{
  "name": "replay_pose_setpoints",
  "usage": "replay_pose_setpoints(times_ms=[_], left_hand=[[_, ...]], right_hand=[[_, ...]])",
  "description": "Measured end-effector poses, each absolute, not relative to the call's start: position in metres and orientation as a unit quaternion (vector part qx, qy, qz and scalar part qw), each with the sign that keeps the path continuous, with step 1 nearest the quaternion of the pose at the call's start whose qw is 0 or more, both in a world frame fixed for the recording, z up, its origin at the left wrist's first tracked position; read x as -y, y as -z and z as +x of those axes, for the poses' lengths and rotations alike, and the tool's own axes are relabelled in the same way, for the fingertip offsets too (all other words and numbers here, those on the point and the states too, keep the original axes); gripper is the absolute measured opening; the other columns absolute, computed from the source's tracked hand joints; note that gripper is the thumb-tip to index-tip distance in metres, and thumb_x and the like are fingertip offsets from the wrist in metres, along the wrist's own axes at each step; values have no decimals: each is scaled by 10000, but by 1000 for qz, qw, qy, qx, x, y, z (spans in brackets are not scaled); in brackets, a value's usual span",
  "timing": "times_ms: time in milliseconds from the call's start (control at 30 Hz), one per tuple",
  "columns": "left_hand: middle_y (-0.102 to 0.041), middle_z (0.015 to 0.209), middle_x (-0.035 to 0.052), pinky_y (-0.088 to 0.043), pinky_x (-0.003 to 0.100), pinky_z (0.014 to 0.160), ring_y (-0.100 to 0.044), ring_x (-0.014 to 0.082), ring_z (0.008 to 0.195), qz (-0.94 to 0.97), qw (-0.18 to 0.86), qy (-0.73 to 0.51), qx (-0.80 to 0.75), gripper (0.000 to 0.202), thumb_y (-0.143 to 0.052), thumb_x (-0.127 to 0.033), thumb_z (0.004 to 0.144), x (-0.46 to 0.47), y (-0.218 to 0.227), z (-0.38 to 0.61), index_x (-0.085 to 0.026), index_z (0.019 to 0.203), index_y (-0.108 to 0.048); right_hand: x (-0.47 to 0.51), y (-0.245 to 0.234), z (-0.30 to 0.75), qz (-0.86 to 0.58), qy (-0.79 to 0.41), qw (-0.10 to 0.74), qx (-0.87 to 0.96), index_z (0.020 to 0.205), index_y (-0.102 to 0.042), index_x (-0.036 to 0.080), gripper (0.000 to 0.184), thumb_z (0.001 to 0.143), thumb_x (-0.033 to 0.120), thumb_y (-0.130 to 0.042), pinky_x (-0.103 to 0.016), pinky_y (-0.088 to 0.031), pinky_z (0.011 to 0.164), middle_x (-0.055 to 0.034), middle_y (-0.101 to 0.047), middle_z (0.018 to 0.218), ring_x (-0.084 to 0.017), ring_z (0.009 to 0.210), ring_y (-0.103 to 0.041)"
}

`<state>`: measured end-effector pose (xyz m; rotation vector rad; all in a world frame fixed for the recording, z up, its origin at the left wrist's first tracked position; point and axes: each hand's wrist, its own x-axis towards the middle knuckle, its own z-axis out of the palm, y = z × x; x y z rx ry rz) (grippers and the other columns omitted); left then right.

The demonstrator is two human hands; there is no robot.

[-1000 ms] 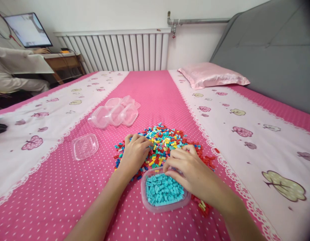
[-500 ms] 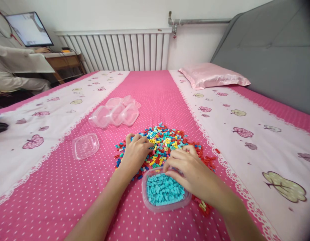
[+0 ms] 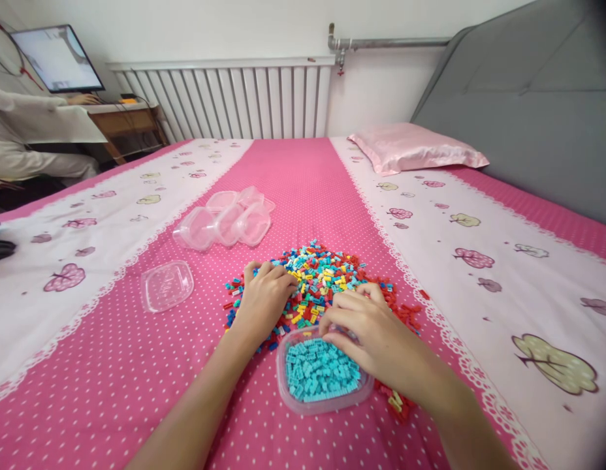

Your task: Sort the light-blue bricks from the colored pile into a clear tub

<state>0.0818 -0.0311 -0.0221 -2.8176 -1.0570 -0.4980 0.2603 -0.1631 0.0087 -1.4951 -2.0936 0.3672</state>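
Observation:
A pile of small building bricks [image 3: 322, 274] in many colours lies on the bed. My left hand [image 3: 268, 294] rests on the pile's left side, fingers curled down among the bricks; its fingertips and anything in them are hidden. In front of the pile, a clear plastic container [image 3: 282, 385] holds light-blue bricks [image 3: 322, 371]. Over the container's far right rim is my right hand [image 3: 364, 326], with bent fingers and the thumb close to the index finger. Whatever it pinches is too small or covered to make out.
A clear lid [image 3: 166, 287] lies on the pink bedspread [image 3: 293, 170] to the left. Several clear containers [image 3: 229, 222] are grouped behind it. A pink pillow [image 3: 415, 149] is by the grey headboard [image 3: 528, 98]. At far left, a person's arm [image 3: 29, 101] reaches onto a desk with a monitor [image 3: 58, 59].
My left hand has shifted very slightly to the left on the pile. My right hand, the container and the lid look the same.

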Motion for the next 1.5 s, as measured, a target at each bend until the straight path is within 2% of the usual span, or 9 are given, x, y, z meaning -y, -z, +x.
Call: replay_pose_setpoints(times_ms=[300, 500, 567, 700, 800, 933, 1100, 1367, 1500], left_hand=[[-715, 937, 17, -282, 448, 944, -568, 242, 941, -912, 33, 193, 360, 97, -614, -258, 947, 29, 24, 80, -238, 918, -704], [-714, 948, 2, -290, 427, 924, -585, 231, 941, -907, -28, 218, 360, 63, -631, -238, 936, 30, 21, 79, -238, 913, -690], [-715, 952, -4, -294, 417, 923, -597, 223, 946, -903, -74, 234, 352, 63, -628, -241, 938, 31, 19, 78, -234, 908, -683], [-720, 942, -3, -333, 374, 898, -625, 198, 929, -889, -188, 278, 313, 57, -626, -229, 935, 37, 13, 81, -216, 919, -679], [-716, 913, 7, -379, 341, 863, -629, 191, 909, -878, -251, 302, 275, 74, -618, -214, 932, 44, 9, 86, -200, 896, -681], [-706, 869, 0, -427, 298, 819, -630, 167, 859, -857, -322, 325, 238, 70, -630, -199, 918, 55, 9, 95, -192, 871, -680], [-729, 887, 3, -454, 283, 823, -655, 156, 862, -839, -360, 339, 227, 79, -632, -197, 916, 60, 8, 98, -194, 883, -703], [-746, 843, -3, -449, 286, 776, -660, 157, 804, -835, -332, 346, 271, 56, -682, -212, 880, 61, -3, 88, -205, 856, -731], [-739, 785, -50, -404, 283, 808, -633, 123, 756, -868, -346, 295, 200, 56, -746, -233, 846, 68, -11, 85, -226, 797, -718]], right_hand=[[163, -7, 261, -553, -125, 268, 779, 851, -635, 247, 120, 908, 154, -685, -359, -260, 917, 48, -630, 882, -171, 876, -541], [161, -6, 260, -578, -96, 280, 760, 880, -666, 250, 93, 916, 165, -664, -378, -335, 862, 30, -637, 892, -192, 887, -567], [159, -6, 260, -603, -81, 310, 731, 950, -679, 241, 97, 929, 160, -630, -386, -379, 857, 2, -646, 949, -212, 931, -581], [153, -2, 260, -629, -64, 366, 683, 1200, -650, 215, 280, 933, 153, -592, -424, -451, 915, -65, -651, 1136, -259, 1065, -580], [150, 3, 258, -630, -60, 377, 676, 1254, -639, 190, 331, 926, 156, -605, -450, -472, 952, -81, -669, 1176, -275, 1107, -588], [148, 8, 250, -646, -79, 397, 647, 1172, -685, 188, 326, 866, 82, -653, -421, -530, 876, -57, -720, 1119, -257, 989, -673], [148, 7, 246, -649, -123, 443, 606, 1009, -722, 197, 257, 820, 30, -673, -316, -555, 726, 2, -763, 929, -185, 758, -720], [152, 1, 255, -637, -93, 491, 587, 904, -717, 233, 121, 856, 144, -650, -269, -532, 719, 37, -759, 878, -155, 760, -717], [153, -3, 261, -644, -68, 506, 570, 907, -714, 237, 118, 856, 177, -626, -270, -538, 721, 35, -757, 874, -152, 734, -710]])
